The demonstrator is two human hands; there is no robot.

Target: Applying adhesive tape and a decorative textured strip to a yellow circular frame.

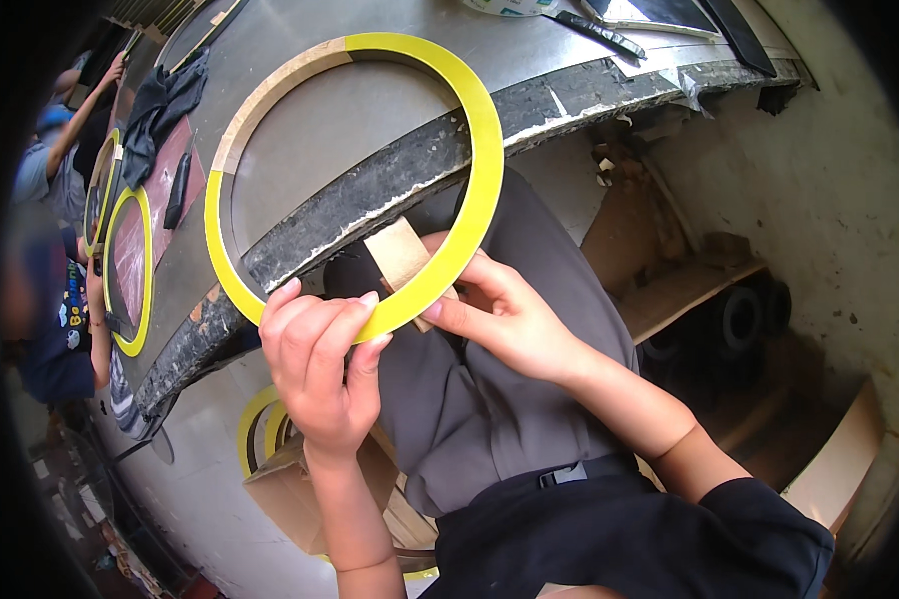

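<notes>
A large flat yellow ring (486, 140) is held up in front of me, leaning over the edge of the metal-topped table (360, 120). A stretch of the ring at the upper left is tan instead of yellow. My left hand (320, 364) grips its lower left rim between fingers and thumb. At the lower right, my right hand (514, 324) pinches the rim, thumb in front and fingers behind. A short tan strip (398, 252), like paper or card, sticks up behind the ring beside my right fingers; whether it is attached cannot be seen.
More yellow rings (247, 431) stand by a cardboard box (290, 494) below the table. At left, another person (55, 344) handles a yellow ring (148, 270). A dark cloth (165, 110) and black tool (178, 190) lie nearby. Right, a wooden shelf (694, 299) sits above dark rolls.
</notes>
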